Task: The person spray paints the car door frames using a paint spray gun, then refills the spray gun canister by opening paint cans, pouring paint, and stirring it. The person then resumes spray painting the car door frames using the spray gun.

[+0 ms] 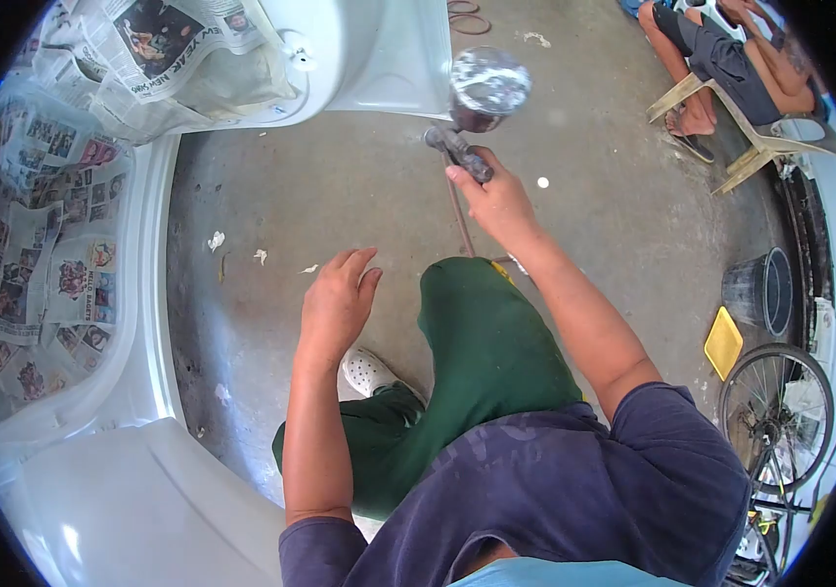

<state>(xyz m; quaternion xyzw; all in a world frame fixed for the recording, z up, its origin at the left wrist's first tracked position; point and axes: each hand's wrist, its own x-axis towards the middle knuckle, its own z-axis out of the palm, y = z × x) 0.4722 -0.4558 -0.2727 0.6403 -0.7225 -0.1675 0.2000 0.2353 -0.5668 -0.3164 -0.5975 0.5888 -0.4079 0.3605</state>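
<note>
My right hand (502, 201) is wrapped round the handle of a paint spray gun (455, 153). On top of the gun sits a cup (488, 86) with a shiny, foil-like cover. A thin hose (461, 220) runs down from the gun toward my knee. The gun's nozzle points left, close to the lower edge of a white car panel (394, 73). My left hand (338, 295) hangs over the floor with loosely curled fingers apart and nothing in them.
Newspaper (159, 44) and plastic mask the white car body on the left. At right, a person (721, 59) sits on a plastic chair (765, 137). A dark bucket (760, 289), a yellow board (723, 342) and a bicycle wheel (775, 421) stand along that side. Paper scraps (216, 240) litter the concrete floor.
</note>
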